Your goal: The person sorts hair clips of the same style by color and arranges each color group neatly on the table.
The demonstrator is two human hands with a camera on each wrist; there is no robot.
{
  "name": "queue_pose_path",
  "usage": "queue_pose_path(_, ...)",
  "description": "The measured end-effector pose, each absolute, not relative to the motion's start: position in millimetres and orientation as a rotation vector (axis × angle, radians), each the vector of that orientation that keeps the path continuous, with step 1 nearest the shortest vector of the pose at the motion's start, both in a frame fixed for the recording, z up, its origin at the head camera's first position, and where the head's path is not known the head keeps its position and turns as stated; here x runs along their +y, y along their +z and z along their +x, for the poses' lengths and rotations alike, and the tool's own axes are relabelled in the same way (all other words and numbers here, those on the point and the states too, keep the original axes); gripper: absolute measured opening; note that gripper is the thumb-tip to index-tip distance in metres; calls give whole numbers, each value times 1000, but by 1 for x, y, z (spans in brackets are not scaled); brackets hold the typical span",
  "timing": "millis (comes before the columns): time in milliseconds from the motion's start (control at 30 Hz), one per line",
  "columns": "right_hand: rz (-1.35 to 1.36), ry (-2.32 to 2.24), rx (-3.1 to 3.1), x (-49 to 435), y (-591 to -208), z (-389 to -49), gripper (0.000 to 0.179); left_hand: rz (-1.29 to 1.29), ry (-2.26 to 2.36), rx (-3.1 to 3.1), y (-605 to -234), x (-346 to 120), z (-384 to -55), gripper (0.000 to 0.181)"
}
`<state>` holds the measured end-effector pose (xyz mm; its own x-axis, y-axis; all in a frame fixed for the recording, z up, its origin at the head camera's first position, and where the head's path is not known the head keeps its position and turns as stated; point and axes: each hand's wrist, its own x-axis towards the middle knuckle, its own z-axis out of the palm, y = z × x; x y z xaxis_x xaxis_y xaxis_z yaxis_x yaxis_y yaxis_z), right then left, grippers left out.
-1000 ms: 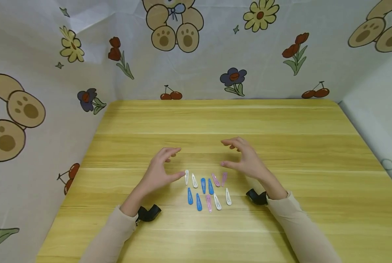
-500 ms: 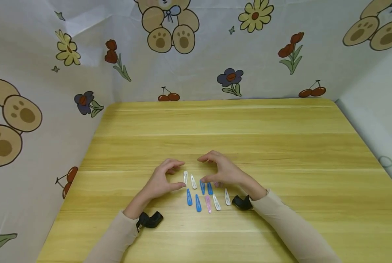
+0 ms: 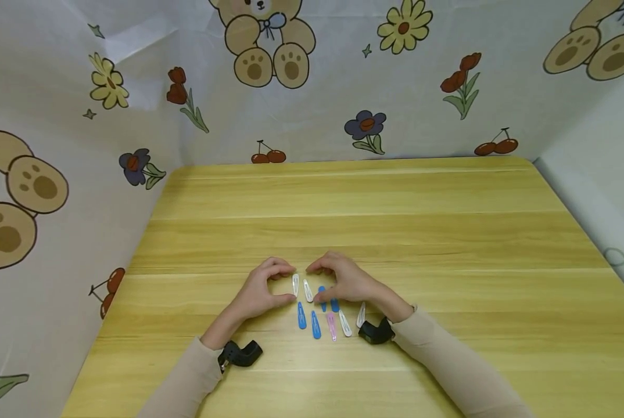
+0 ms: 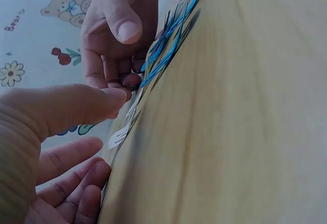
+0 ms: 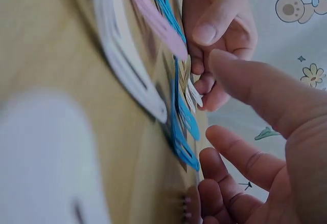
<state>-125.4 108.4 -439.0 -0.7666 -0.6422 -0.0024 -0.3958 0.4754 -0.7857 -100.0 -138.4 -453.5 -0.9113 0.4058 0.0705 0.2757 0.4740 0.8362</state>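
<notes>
My left hand (image 3: 257,293) hovers at the left end of a cluster of snap hair clips, thumb and fingertips apart. A white hair clip (image 3: 296,285) lies right at those tips, and a second white hair clip (image 3: 308,291) sits beside it. From the other side my right hand (image 3: 348,280) reaches over the back row, its thumb spread from the fingers near the second white clip. That hand partly covers two blue hair clips (image 3: 322,297) and hides the pink ones behind. In the left wrist view a white clip (image 4: 118,138) shows beyond the parted thumb.
Closer to me lie two more blue clips (image 3: 315,325), a pink clip (image 3: 332,327) and two white clips (image 3: 345,323). The wood-grain table (image 3: 422,232) meets a cartoon-printed cloth (image 3: 322,116) at the back. Black wrist cameras (image 3: 376,331) sit low near the clips.
My right hand has come left and nearer, down over the back row, covering the pink clips there. The left hand has lowered slightly around the leftmost white clip. The clips stay in place.
</notes>
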Motion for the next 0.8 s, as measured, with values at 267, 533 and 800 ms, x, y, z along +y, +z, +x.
queue_pose_path(267,-893,-1045,2541,103,-437,-119,51,581,1369,2635,-454,-136,-98,44)
queue_pose_path(533,-911,-976,2598,100,-440,-117,49,596,1345,2666,-453,-133,-97,43)
queue_pose_path(800,-893,-952,2612,98,-437,-115,43,611,1338,2675,-452,-132,-96,42)
